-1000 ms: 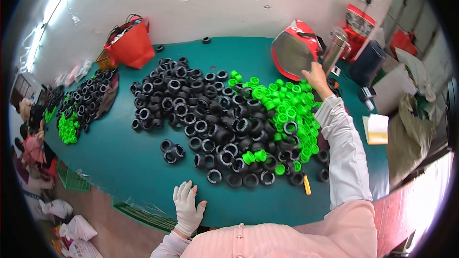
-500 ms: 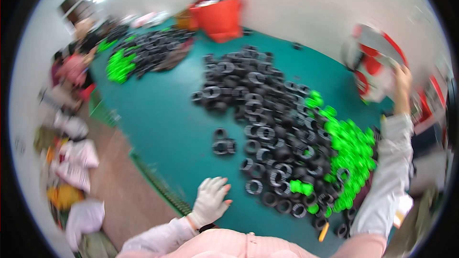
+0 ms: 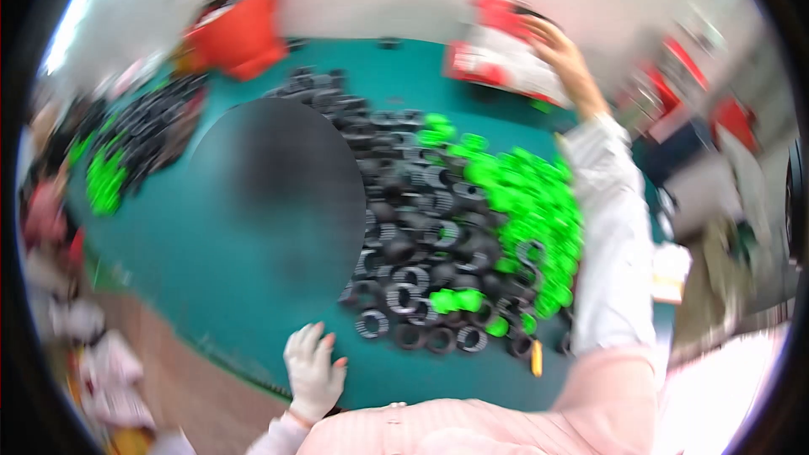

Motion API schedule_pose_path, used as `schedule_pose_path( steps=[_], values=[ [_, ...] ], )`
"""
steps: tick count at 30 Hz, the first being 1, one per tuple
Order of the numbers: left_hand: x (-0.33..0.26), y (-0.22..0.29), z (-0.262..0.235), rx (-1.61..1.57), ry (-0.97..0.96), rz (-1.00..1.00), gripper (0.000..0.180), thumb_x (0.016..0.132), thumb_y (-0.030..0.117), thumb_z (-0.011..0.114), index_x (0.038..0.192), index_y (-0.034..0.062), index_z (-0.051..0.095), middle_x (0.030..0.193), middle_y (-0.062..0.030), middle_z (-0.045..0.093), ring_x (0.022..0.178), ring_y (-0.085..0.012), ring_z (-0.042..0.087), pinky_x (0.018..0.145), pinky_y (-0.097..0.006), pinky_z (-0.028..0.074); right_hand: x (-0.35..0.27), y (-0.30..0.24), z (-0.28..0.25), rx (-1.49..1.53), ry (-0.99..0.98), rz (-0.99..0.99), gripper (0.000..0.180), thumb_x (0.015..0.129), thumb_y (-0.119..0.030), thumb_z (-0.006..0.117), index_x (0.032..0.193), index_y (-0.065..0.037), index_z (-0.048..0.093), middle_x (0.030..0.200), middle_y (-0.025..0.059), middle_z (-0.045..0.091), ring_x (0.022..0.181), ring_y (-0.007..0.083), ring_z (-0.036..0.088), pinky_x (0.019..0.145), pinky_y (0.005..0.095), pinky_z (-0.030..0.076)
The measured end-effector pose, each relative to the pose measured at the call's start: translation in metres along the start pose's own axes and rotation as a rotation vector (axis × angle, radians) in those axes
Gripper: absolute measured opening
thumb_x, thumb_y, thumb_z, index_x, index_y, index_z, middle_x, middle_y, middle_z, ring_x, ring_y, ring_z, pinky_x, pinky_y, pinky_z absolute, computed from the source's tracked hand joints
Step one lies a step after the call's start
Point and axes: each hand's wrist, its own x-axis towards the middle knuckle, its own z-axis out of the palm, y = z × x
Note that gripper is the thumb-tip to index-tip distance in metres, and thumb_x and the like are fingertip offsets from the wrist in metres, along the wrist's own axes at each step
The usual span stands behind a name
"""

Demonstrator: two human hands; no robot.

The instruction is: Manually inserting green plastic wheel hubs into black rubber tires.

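My left hand (image 3: 314, 371), in a white fingertip-less glove, is held at the table's near edge, fingers apart and holding nothing. My right arm stretches to the back of the table, where my bare right hand (image 3: 558, 52) grips the upper right edge of a red and white bag (image 3: 506, 59). Motion smears these fingers somewhat. Nearer lies a large heap of black ring-shaped parts (image 3: 403, 297). Bright green plastic pieces (image 3: 531, 206) cover its right side, and a few lie among the rings. A round blurred patch hides the heap's left part.
A red bucket (image 3: 240, 34) stands at the back left of the green table (image 3: 168, 286). Beyond it another black and green pile (image 3: 143, 135) lies near a blurred person (image 3: 46, 215). A small yellow tool (image 3: 537, 358) lies before the heap. White sacks (image 3: 114, 371) are on the floor.
My view has turned right, so the scene sits further left. The red and white bag has tipped over lower and wider, with my right hand still at its edge. A blurred patch now covers the centre left.
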Motion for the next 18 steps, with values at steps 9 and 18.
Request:
schedule_pose_path(
  steps=[9,18],
  values=[
    [0.007,0.013,0.039,0.043,-0.103,0.098,0.043,0.093,0.027,0.062,0.122,-0.005,0.059,0.142,-0.0253,0.052,0.13,-0.0485,0.048,0.109,-0.06,0.036,-0.158,0.116,-0.125,-0.815,0.055,1.025,0.032,0.08,-0.008,0.07,0.112,-0.004,0.074,0.112,0.0223,0.073,0.098,0.0363,0.073,0.08,0.0427,0.062],
    [0.001,0.003,0.02,0.103,-0.107,-0.003,0.04,0.088,0.024,0.066,0.119,-0.0005,0.061,0.14,-0.0225,0.053,0.128,-0.0451,0.05,0.107,-0.059,0.039,-0.117,0.214,-0.066,-0.883,0.0,0.315,0.032,0.082,-0.016,0.076,0.113,-0.006,0.072,0.119,0.0202,0.069,0.109,0.0421,0.066,0.093,0.0496,0.055]
  ],
)
